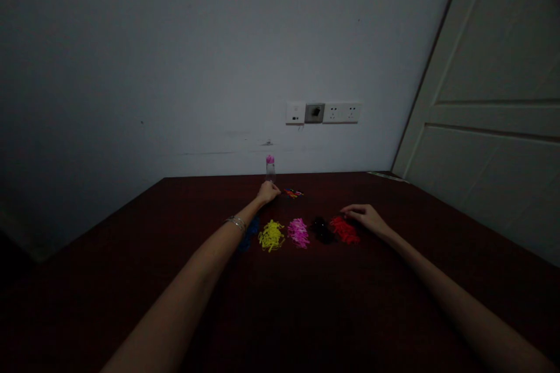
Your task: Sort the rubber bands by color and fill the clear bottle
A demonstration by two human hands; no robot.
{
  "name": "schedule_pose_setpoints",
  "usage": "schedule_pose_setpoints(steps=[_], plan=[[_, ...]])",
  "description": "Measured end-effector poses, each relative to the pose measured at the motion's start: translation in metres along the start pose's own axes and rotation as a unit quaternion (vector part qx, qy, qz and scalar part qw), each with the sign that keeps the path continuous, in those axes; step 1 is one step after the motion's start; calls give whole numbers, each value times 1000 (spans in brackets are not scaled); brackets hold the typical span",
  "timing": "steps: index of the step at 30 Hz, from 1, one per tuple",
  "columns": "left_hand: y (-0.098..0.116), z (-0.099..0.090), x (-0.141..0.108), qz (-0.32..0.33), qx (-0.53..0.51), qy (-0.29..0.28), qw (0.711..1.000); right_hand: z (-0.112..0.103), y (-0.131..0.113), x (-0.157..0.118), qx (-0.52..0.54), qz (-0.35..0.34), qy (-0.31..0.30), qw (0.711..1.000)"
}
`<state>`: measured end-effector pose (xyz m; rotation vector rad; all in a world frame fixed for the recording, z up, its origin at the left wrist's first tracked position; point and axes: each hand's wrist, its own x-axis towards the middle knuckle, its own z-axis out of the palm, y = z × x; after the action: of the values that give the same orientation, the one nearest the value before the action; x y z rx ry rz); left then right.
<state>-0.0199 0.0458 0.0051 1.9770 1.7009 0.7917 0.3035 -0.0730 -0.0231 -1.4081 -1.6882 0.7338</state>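
The dark red table [324, 315] spread beneath everything. My right fingers [354, 208] bent down at the far edge of the red pile [346, 232]; my left fingers [275, 187] were curled farther off. I couldn't tell whether either gripped anything. Leftward lay the black pile [322, 230], pink pile [298, 233], yellow pile [272, 235] and partly hidden blue pile [252, 228]. A clear bottle [270, 171] stood upright behind my left fingers, a small multicoloured heap [293, 193] just beside them.
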Motion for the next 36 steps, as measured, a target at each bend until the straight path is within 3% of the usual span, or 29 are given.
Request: schedule_pose_setpoints(steps=[4, 9, 17, 22, 26, 28, 31, 33, 36], plan=[[7, -5, -8, 27, -31, -15, 999, -1, 1, 0, -9, -4, -4, 1000], [30, -3, -22, 110, -63, -82, 989, -1, -1, -1, -16, -17, -6, 1000], [67, 23, -53, 204, -82, -267, 938, 0, -1, -1, -13, -16, -6, 1000], [73, 34, -59, 214, -91, -318, 919, 1, 2, 1, -7, -12, -4, 1000], [64, 26, -48, 218, -111, -267, 932, 1, 0, 0, -2, -14, -6, 1000], [52, 18, -39, 201, -114, -202, 952, 1, 0, -1, -1, -16, -4, 1000], [25, 2, -24, 125, -116, -91, 981, 1, -1, 0, 0, -12, -4, 1000], [5, -9, -17, 88, -136, -15, 987, 1, 0, 1, 2, -7, -6, 1000], [-23, -27, -12, 39, -150, 49, 987, 1, 2, 2, 0, -7, -7, 1000]])
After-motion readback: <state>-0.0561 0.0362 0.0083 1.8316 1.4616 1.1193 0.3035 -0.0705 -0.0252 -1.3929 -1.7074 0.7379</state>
